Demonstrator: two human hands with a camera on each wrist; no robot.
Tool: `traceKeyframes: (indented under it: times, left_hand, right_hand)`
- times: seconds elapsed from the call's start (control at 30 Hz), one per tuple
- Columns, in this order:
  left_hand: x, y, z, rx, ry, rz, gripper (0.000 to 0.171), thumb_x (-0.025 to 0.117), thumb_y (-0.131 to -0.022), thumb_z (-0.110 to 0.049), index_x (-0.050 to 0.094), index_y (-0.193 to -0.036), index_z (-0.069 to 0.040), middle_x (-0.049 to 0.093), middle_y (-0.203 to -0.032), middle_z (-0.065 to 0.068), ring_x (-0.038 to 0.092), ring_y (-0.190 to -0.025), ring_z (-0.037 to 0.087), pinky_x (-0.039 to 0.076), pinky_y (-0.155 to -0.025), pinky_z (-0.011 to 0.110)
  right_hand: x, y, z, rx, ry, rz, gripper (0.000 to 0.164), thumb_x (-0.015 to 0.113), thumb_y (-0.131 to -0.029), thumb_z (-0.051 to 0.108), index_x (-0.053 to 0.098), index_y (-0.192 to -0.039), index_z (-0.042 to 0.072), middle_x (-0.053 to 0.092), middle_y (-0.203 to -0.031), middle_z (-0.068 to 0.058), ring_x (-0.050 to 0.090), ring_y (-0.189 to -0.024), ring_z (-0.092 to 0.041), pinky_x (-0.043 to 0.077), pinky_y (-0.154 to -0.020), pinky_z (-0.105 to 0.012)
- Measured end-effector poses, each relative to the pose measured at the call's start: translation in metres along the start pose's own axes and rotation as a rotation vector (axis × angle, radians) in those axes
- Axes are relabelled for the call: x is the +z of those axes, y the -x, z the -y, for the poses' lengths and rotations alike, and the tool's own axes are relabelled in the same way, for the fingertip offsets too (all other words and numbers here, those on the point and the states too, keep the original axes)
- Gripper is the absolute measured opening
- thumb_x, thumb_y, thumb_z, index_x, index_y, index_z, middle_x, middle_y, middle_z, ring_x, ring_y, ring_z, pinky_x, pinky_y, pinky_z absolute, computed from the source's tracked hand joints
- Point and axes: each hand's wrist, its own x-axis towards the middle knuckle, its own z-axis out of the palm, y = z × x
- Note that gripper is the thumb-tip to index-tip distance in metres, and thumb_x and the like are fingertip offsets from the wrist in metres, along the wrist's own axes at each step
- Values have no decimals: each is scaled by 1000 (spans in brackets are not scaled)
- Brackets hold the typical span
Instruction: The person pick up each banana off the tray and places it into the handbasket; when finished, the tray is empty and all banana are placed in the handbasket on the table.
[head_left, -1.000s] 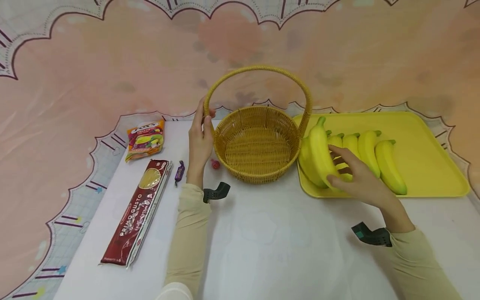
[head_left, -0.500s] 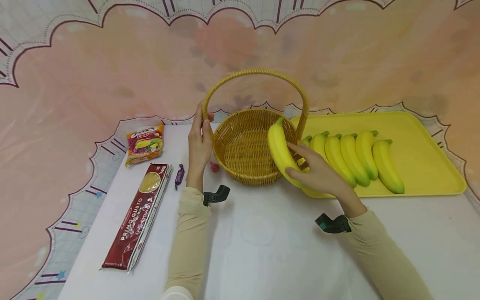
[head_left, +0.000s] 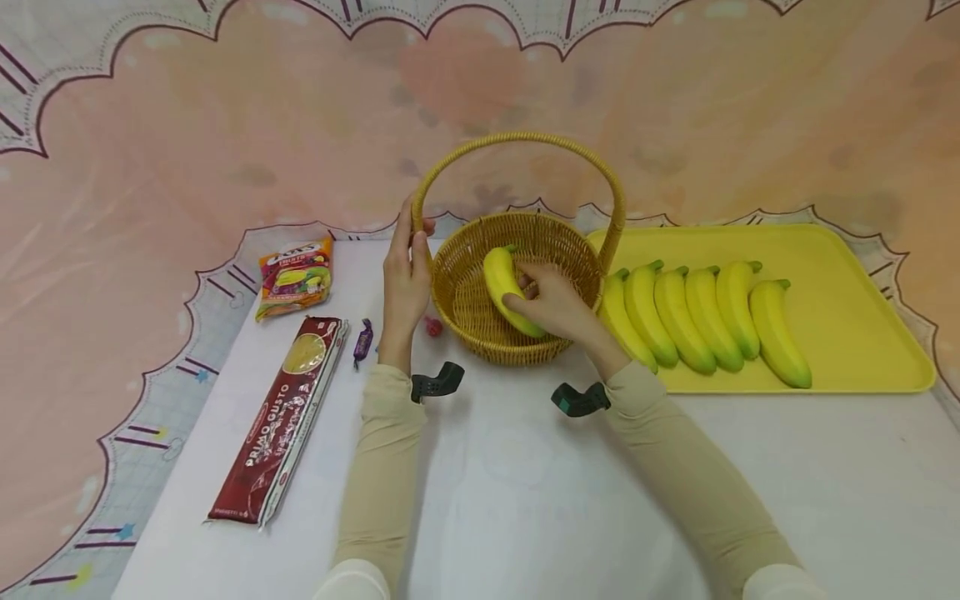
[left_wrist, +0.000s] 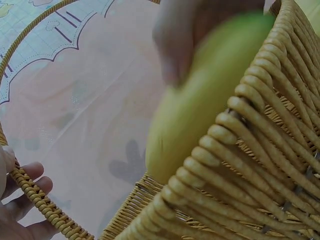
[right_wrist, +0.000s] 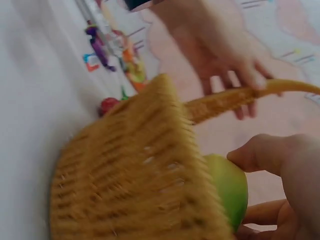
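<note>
A yellow banana with a green stem is gripped by my right hand, thumb on one side and fingers on the other. Hand and banana are inside the rim of the round wicker basket. In the right wrist view the banana's greenish end shows past the basket's rim. My left hand holds the left foot of the basket's tall handle; in the left wrist view its fingers curl round the handle. Several more bananas lie side by side on a yellow tray at the right.
Left of the basket lie a long red spaghetti packet, an orange candy bag and a small purple wrapped candy. A small red wrapped candy sits by the basket's left foot. A patterned cloth hangs behind the table.
My right hand has carried the banana leftward from the tray, over the rim and into the basket. The left hand has kept its hold on the handle.
</note>
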Motion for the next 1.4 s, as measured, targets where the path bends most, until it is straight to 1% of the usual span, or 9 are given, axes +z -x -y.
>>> traceKeyframes:
  times: [0.1,0.23,0.43,0.6,0.7,0.83,1.07,1.27,1.4]
  left_hand:
    - [0,-1,2,-6,4,6,47,36,-103,-20,29,-149,-26,58,-118,13,55,-108,21,43,-84,33]
    - [1,-1,2,-5,15,10,47,37,-103,-18,29,-149,-25,58,-119,12,55,-109,21,43,-83,34]
    - [-1,-2,1,-15,14,8,47,37,-103,-20,30,-148,-27,59,-119,11,55,-110,20,44,-87,33]
    - [-2,-2,-1,-21,11,16,47,36,-103,-22,29,-149,-28,58,-119,11,55,-109,20,44,-87,33]
    - [-2,-2,-2,-17,15,18,47,36,-103,-21,29,-149,-27,58,-119,12,55,-109,20,43,-87,33]
    - [-2,-1,0,-14,19,16,47,36,-103,-20,30,-149,-26,59,-119,12,55,-109,21,43,-87,33]
    - [-4,0,0,-18,17,-2,46,37,-103,-19,30,-149,-23,59,-119,11,55,-110,20,43,-89,32]
    - [-5,0,-5,-26,52,2,47,36,-103,-14,30,-149,-16,57,-120,17,54,-111,29,41,-85,34]
    - [-7,4,-25,-30,62,20,46,35,-102,-8,29,-148,-6,56,-120,24,53,-109,33,40,-84,35]
  right_hand:
    - [14,-13,2,1,44,23,52,58,-90,27,48,-131,-2,56,-109,-13,53,-89,-21,43,-74,-28]
    - [30,-25,6,10,119,71,48,59,-89,27,51,-126,-2,56,-103,-13,49,-84,-20,41,-71,-28]
    - [45,-35,13,72,212,192,68,59,-91,33,33,-144,1,50,-126,-16,49,-108,-24,43,-95,-39]
    - [44,-35,12,76,116,204,69,56,-93,29,24,-148,1,46,-137,-19,47,-121,-28,39,-105,-42]
    - [35,-29,9,50,35,161,65,53,-95,25,25,-147,1,49,-131,-20,51,-116,-29,44,-100,-42]
    - [18,-14,4,-28,-19,70,51,53,-95,23,39,-141,4,51,-126,-17,53,-108,-27,47,-91,-41]
    - [-17,20,-12,-138,-87,-60,38,52,-97,25,52,-131,8,52,-125,-12,53,-110,-26,47,-92,-42]
    - [-49,51,-37,-110,-93,-165,37,49,-99,28,52,-130,8,55,-126,-14,51,-114,-26,43,-93,-45]
    - [-70,72,-57,-43,-61,-230,38,48,-99,30,52,-130,9,54,-127,-13,50,-117,-26,42,-94,-45]
